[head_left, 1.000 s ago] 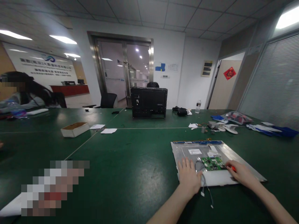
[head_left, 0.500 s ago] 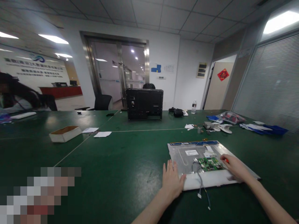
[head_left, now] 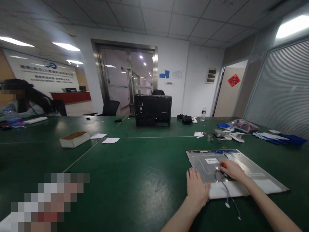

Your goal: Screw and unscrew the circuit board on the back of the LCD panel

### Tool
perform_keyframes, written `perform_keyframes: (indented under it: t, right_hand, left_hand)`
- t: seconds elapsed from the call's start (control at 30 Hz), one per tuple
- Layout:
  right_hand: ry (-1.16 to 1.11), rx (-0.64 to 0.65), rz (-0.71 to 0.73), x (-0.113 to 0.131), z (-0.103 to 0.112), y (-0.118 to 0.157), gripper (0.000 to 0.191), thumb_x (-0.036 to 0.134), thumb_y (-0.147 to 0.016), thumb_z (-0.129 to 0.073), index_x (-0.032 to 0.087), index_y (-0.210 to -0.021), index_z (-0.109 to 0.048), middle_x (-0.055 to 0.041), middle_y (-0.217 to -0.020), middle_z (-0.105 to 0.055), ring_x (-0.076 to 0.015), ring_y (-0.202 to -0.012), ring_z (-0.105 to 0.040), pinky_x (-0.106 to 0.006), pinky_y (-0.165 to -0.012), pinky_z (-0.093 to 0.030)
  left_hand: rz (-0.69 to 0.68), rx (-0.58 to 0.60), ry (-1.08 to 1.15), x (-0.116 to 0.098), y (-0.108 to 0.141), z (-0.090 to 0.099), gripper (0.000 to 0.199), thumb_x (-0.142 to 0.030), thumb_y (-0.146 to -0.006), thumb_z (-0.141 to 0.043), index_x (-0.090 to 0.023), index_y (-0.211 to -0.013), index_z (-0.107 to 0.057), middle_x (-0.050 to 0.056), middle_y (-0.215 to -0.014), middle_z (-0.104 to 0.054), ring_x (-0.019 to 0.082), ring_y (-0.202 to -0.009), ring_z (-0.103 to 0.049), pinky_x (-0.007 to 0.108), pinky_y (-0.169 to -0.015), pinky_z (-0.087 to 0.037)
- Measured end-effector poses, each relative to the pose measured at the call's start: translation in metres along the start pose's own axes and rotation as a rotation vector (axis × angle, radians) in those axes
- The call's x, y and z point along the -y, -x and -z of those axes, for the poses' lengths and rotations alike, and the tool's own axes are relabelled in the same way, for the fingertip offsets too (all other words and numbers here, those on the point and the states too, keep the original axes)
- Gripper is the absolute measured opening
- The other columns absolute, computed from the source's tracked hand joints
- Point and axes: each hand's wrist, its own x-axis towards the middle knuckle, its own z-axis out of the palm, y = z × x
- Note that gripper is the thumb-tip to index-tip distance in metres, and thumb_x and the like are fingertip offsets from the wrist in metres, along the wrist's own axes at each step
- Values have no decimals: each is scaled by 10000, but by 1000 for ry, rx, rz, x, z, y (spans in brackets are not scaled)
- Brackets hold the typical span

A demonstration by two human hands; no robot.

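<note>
A flat grey metal panel (head_left: 202, 167) lies on the green table, with a blue strip (head_left: 212, 151) along its far edge and a white band (head_left: 267, 185) near its front. My left hand (head_left: 197, 190) rests against the panel's left front edge, fingers spread. Over the panel's middle, my right hand (head_left: 233, 170) is closed on a small red-handled tool (head_left: 224, 165). The green circuit board is mostly hidden beneath that hand. Grey cables (head_left: 227, 190) with white plugs hang over the panel's front edge.
A black monitor frame (head_left: 153, 110) stands at the far middle. An open white box (head_left: 74, 139) and papers (head_left: 110, 140) lie to the left. Gloves and small parts (head_left: 224, 133), a bottle (head_left: 203, 113) and blue bags (head_left: 293, 139) are beyond the panel. A person (head_left: 26, 100) is at far left.
My right hand has moved left across the panel with the red tool and now covers the circuit board. The whole view has shifted, so panel and table appear further right.
</note>
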Motion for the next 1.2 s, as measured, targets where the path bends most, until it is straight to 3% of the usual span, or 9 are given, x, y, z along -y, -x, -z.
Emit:
perform_keyframes:
  t: [0.2,0.43,0.6,0.7,0.8,1.03,1.2]
  right_hand:
    - [-9,3,26,-7,2,-2,218,250,-823,-439,201,-765,-644,-60,-805,-708,-221,-800,-645,-283,-700,-431]
    - [4,-4,11,-14,3,-3,250,247,-791,-452,195,-879,-680,-115,-984,-710,-274,-949,-636,-347,-817,-443]
    - [-34,14,27,-37,6,29,389,403,-783,-491,189,-1054,-671,-135,-1140,-670,-301,-1056,-602,-384,-909,-437]
    - [-139,29,38,-60,0,51,392,464,-718,-547,234,-1005,-680,-101,-1110,-684,-318,-1033,-607,-404,-892,-459]
    - [-189,-14,54,-73,-5,62,345,472,-771,-463,236,-899,-680,-100,-1007,-697,-297,-936,-633,-386,-835,-482]
    - [-125,82,140,-53,7,61,327,440,-824,-414,239,-882,-665,-106,-985,-672,-271,-875,-625,-375,-787,-480]
    - [-54,31,122,-44,2,61,327,430,-840,-383,225,-800,-635,-118,-943,-662,-263,-823,-632,-383,-769,-483]
  left_hand:
    - [-87,29,78,7,5,3,867,-650,-876,-310,15,-1432,-310,242,-1489,-268,352,-1392,-208,482,-1143,-132]
    - [-222,86,156,13,8,10,924,-737,-767,-410,-102,-1435,-337,207,-1498,-275,342,-1396,-207,519,-1138,-89]
    - [-320,100,183,16,11,11,1080,-829,-656,-473,-112,-1447,-306,222,-1516,-206,365,-1408,-145,537,-1133,-77]
    - [-331,111,183,16,12,10,1126,-842,-624,-501,-119,-1457,-279,221,-1528,-161,377,-1411,-110,550,-1128,-70]
    - [-330,108,186,17,11,8,1107,-826,-634,-511,-121,-1456,-279,223,-1528,-161,380,-1410,-114,555,-1126,-64]
    - [-331,53,201,17,10,4,1056,-827,-615,-537,-136,-1397,-372,222,-1504,-244,369,-1399,-177,545,-1130,-87]
    - [-330,11,200,16,9,2,998,-821,-611,-552,-170,-1354,-408,175,-1452,-367,340,-1365,-279,530,-1133,-115]
